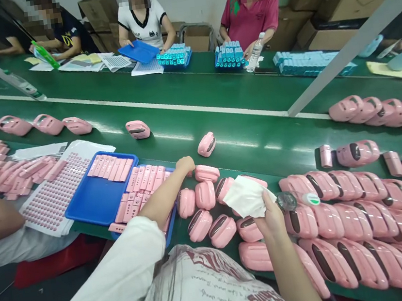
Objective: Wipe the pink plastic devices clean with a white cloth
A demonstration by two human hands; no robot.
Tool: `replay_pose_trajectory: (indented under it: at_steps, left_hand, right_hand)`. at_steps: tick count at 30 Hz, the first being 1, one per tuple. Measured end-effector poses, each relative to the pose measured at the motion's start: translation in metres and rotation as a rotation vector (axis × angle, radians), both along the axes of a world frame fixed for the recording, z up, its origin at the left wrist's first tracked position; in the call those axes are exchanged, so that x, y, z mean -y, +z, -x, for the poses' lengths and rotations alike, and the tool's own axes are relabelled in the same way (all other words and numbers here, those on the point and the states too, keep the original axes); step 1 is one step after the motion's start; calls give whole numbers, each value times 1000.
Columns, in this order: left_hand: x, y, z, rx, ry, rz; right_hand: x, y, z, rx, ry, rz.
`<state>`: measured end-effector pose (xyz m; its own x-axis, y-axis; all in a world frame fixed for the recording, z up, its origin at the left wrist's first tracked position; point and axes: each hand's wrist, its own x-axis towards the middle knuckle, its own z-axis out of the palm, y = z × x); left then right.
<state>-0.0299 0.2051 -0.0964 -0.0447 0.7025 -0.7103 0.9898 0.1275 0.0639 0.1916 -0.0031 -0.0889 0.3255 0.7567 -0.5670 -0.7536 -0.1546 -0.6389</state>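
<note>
Left arm [165,191] extends forward across a blue tray [173,222] of pink sticks [148,178]. Left hand [185,163] is palm down, fingers curled; a grip on the pink piece [189,174] beneath cannot be confirmed. Right hand [270,213], forearm angled up, grips a white cloth [244,196] over pink casings [205,195].

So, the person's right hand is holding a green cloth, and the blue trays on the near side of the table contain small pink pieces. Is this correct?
Not quite: the cloth in the person's right hand is white, not green, as the head view shows. The blue trays on the near side of the table do contain small pink pieces.
</note>
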Motion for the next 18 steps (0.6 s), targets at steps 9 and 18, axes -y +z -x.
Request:
replay_pose_trajectory:
  at_steps: [9, 18]
  left_hand:
    - [12, 6, 39, 112, 123, -108]
    - [-42, -19, 10, 322, 190, -345]
  right_hand:
    - [26, -5, -9, -125, 45, 52]
    - [45, -10, -9, -64, 52, 59]
